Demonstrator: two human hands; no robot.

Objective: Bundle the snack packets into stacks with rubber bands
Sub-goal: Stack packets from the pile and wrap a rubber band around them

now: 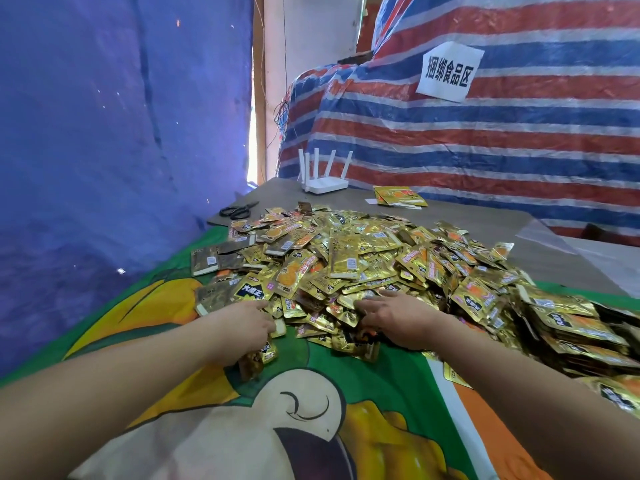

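A: Hundreds of gold snack packets (363,258) heaped mid-frame on the cartoon cloth (346,393). Black labels read 大魔王.

B: Left hand (242,332), lower centre, fingers curled round a few packets. Right hand (398,318) spread flat on the pile's near edge.

A: Upper right, a white sign (449,71): 捆绑食品区. Scissors (239,209) and router (323,178) behind.

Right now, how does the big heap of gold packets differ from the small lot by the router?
The heap is huge and jumbled, packets lying at all angles; the small lot is a few packets lying flat together. The heap spreads from the grey table onto the cartoon cloth; the small lot sits on the table alone. Both hands reach into the heap; neither touches the small lot. Both are gold with orange print.
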